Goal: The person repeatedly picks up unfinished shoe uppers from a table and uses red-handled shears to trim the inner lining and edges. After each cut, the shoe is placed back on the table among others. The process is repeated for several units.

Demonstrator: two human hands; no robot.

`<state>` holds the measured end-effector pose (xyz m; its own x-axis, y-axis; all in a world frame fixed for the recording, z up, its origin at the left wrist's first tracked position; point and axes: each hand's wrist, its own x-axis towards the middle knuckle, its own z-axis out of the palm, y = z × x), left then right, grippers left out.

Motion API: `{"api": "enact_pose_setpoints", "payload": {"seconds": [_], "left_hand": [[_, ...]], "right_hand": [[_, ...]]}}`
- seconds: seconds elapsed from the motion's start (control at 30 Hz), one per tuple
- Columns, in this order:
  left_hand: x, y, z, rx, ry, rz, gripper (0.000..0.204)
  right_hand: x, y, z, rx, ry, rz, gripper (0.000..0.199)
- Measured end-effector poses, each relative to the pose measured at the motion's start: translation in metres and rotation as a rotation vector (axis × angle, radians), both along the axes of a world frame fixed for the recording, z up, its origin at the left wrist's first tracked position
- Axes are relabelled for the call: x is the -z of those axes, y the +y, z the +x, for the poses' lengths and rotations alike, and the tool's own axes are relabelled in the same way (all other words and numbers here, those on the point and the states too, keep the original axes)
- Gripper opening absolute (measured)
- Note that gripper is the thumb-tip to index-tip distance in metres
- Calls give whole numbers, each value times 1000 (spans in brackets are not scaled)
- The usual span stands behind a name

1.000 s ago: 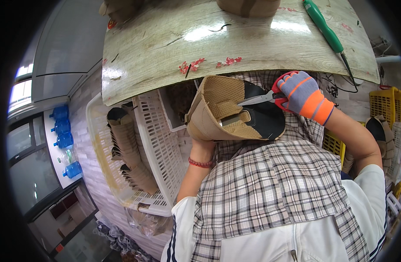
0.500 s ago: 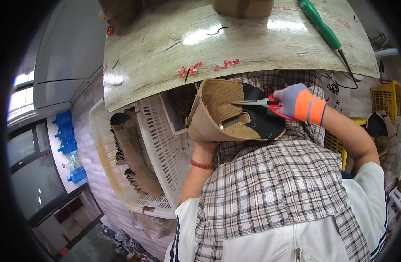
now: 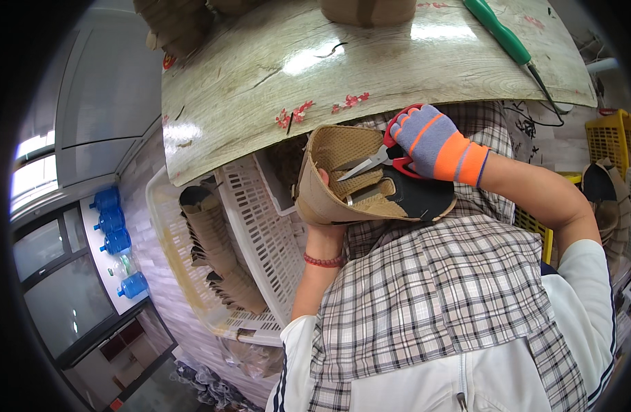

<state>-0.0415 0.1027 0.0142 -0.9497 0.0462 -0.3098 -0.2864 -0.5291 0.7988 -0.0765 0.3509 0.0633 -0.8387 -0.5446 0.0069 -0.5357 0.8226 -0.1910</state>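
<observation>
My left hand (image 3: 322,180) is mostly hidden inside a tan shoe upper (image 3: 350,175) with a black sole part, holding it up over my lap; only a fingertip shows at the opening. A red bead bracelet circles that wrist. My right hand (image 3: 436,142), in a grey and orange work glove, grips red-handled scissors (image 3: 381,154). The blades are open and point left into the upper's inside, next to a tan strap.
A wood-pattern table top (image 3: 343,62) lies just beyond the shoe, with a green-handled tool (image 3: 502,36) at its right. A white slatted crate (image 3: 260,233) with several stacked tan uppers (image 3: 216,254) sits to my left. Yellow crates (image 3: 614,134) stand at right. Blue water bottles (image 3: 116,240) are far left.
My right hand has shifted a little with the scissors, and the blades have opened wider inside the upper. The left hand keeps the shoe upper steady.
</observation>
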Motion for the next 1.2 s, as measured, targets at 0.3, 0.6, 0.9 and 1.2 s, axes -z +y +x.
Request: {"api": "enact_pose_setpoints", "payload": {"seconds": [0.3,0.6,0.9,1.2], "left_hand": [[11,-5,-1,22,-10,105,48],[6,-4,-5,53,-31,152,47],[33,-25,-11,31,-41,186,48],[13,-94,19,428,-563,31,35]], "right_hand": [[6,15,-1,149,-172,5,26],[18,18,-11,51,-80,-54,27],[2,37,14,253,-58,-260,31],[11,29,60,78,-358,-203,33]]}}
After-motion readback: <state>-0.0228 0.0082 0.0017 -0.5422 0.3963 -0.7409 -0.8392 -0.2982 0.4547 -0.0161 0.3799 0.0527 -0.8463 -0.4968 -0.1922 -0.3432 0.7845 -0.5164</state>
